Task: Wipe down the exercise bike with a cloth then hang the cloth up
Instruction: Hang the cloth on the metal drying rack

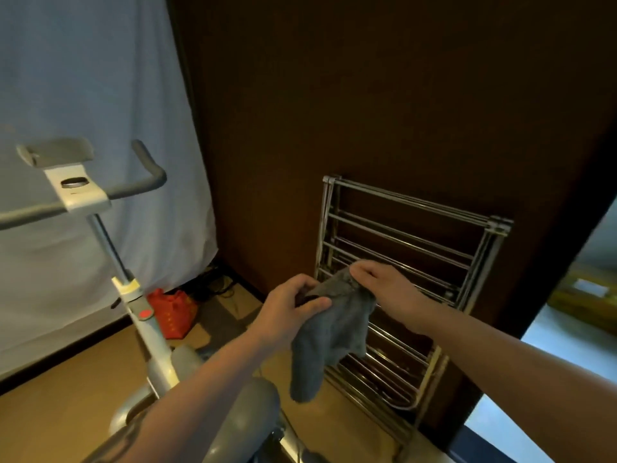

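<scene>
Both hands pinch the top edge of a grey, soft fabric cloth (334, 329) in front of a folded silver metal drying rack (414, 262). The left hand (290, 309) grips the cloth's left end between thumb and curled fingers; the right hand (384, 289) curls over its right end, just before the rack's middle rails. The cloth hangs down in front of the rack's lower rails. The rack leans against a dark brown wooden wall (367, 95). Left of the rack stands the white and grey exercise bike (140, 295), with a red plastic basket (173, 312) on the floor between them.
</scene>
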A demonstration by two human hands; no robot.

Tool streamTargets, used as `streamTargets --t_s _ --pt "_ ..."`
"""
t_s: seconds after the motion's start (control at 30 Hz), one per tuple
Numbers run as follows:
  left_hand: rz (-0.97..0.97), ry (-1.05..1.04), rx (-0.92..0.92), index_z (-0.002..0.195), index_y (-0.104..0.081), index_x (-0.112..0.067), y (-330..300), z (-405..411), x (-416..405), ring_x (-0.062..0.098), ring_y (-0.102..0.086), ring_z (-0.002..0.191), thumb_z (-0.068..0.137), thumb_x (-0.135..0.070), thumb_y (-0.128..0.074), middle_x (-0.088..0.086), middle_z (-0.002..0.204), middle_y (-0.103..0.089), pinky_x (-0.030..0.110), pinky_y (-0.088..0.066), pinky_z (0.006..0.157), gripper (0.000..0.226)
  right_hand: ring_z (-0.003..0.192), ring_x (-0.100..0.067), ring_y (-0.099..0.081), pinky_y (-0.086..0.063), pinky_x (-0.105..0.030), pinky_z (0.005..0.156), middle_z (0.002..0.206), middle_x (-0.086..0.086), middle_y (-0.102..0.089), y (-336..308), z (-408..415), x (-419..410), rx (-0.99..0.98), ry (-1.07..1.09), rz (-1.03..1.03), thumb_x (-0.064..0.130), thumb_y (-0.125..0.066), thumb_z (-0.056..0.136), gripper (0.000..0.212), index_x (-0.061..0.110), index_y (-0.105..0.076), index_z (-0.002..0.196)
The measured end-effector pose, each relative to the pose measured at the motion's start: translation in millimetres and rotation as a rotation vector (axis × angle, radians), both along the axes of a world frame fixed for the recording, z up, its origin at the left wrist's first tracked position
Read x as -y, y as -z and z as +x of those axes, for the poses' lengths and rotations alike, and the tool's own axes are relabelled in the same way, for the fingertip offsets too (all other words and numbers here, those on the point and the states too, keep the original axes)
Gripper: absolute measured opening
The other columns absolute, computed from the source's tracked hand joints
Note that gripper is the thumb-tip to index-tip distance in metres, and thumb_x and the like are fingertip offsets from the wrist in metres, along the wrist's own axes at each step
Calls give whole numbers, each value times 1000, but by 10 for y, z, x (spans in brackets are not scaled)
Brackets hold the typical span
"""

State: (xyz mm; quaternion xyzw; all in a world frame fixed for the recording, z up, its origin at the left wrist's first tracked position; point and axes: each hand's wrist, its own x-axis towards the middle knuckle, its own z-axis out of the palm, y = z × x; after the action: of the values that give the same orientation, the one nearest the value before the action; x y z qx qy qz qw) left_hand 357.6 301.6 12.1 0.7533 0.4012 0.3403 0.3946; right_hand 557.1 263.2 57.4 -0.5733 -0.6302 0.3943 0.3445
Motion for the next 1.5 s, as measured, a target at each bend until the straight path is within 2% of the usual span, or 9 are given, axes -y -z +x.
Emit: streamTargets --t_s 0.17,0.3,0.47,0.63,0.87,0.97,1.03,1.3,1.5 --pt "63 -7 -75 92 -66 -22 -180 337 -143 12 -64 83 86 -37 -68 1 90 -67 34 -53 75 16 90 -14 -60 -47 -26 80 99 -7 -63 -73 410 -95 95 16 104 32 -41 102 28 15 -63 100" --pt "42 53 -77 108 -64 -29 -422 758 -164 3 -63 93 73 -59 -62 -11 101 -66 22 -54 76 46 92 -11 -63 -52 -29 85 99 -1 -66 -233 720 -196 99 -55 103 32 -46 101 22 22 -65 102" --pt "-108 133 39 129 -51 -27 -626 1404 -170 3 -62 101 89 -46 -57 -7 113 -63 18 -53 82 45 98 -16 -60 -50 -33 84 107 -4 -59 -351 1036 -288 -52 -58 11 35 -39 103 19 22 -49 112" --pt "-197 177 47 139 -41 -26 -441 1914 -166 12 -62 110 78 -60 -61 -2 118 -62 38 -51 98 72 88 -14 -55 -48 -31 81 98 -3 -54 -327 1463 -308 -133 -93 -29 35 -36 104 18 20 -46 108" --pt "-61 114 -112 128 -55 -24 -433 2391 -161 11 -67 100 85 -43 -67 -1 106 -70 39 -53 94 47 85 -14 -51 -44 -25 73 97 -3 -51 -310 2083 -297 -97 -212 -79 30 -53 95 18 17 -48 106" --pt "-50 157 -185 122 -62 -26 -525 2465 -148 9 -67 98 83 -36 -73 -4 103 -71 33 -54 91 41 95 -21 -54 -49 -27 73 111 -8 -50 -248 2332 -309 -207 -323 -233 10 -64 67 54 19 -44 116" --pt "-15 149 -268 120 -64 -29 -589 2500 -173 1 -64 94 83 -33 -74 -12 99 -69 26 -52 87 39 108 -25 -55 -53 -33 87 122 -9 -50 -173 2438 -308 -133 -330 -236 1 -70 69 64 20 -41 123" --pt "203 12 -487 92 -71 -28 -768 2456 -418 -3 -58 85 84 -34 -72 -16 89 -64 17 -40 74 11 86 -17 -65 -55 -27 72 102 -10 -65 -191 2591 -373 370 -188 36 25 -65 91 12 15 -62 95" --pt "151 -99 -531 85 -74 -16 -877 2459 -621 6 -59 70 84 -36 -71 -3 76 -65 11 -37 55 20 74 -18 -70 -59 -25 63 93 -15 -70 -390 2560 -565 159 -73 -172 21 -67 90 18 6 -65 100"
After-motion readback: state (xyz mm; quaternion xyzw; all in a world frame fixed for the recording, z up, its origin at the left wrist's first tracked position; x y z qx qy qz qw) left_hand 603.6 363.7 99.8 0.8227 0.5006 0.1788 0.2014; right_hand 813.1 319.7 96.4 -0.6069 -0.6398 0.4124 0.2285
